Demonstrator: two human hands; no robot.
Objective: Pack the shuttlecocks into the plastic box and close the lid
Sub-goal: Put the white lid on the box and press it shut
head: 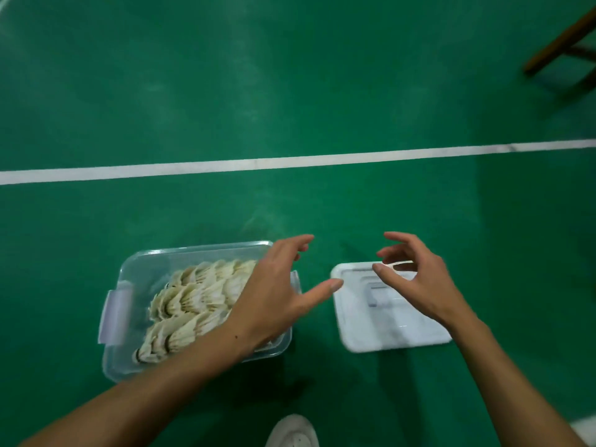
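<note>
White shoe tip (292, 430) is showing at btm edge, cut off by frame. Both forearms are coming in from btm corners, elbows out of view. Clear plastic box (129, 266) is sitting on green floor (290, 75) at L, lid off, latch flap (116, 312) hanging on its L end; R end latch is mostly hidden behind L hand. Shuttlecocks (193, 298) are lying inside box in overlapping rows, feathers cream, cork ends dark; R part of rows is covered by L wrist, count not readable. L hand (277, 291) is hovering over box's R end, fingers spread and relaxed, holding nothing. White lid (371, 330) is lying flat on floor just R of box, not touching it; motion blur is smearing its edges, moulded detail hard to read. R hand (416, 275) is hovering over lid's far part, fingers loosely curled and apart, gripping nothing; contact w/ lid can't tell. White court line (290, 161) is crossing floor beyond. Brown wooden furniture leg (561, 40) is sitting far R, cut off by frame, blurred.
</note>
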